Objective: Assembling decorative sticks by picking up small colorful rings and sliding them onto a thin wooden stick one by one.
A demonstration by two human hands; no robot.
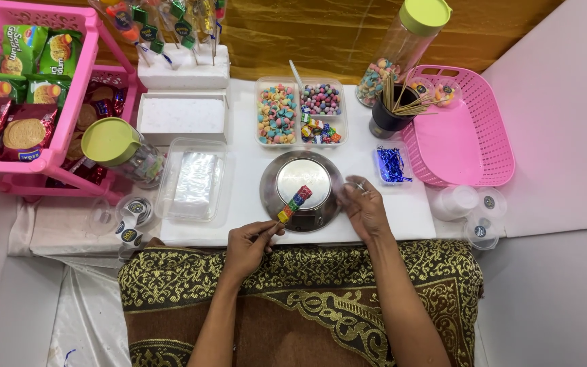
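While my left hand (249,246) pinches the candy skewer (294,202) over the steel plate (270,182), my right hand (365,207) rests half-curled at its right rim; green and red snack packets (15,64) fill the pink rack (69,115) far left.

Steel plate (270,194) sits right between the left hand (249,246) and right hand (367,207), candy tray (299,85) behind it, basket (494,136) off right, lidded jar (120,149) off left.

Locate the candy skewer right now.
In the head view, the candy skewer is centre frame, held by the left hand over the round metal dish, left of the right hand.
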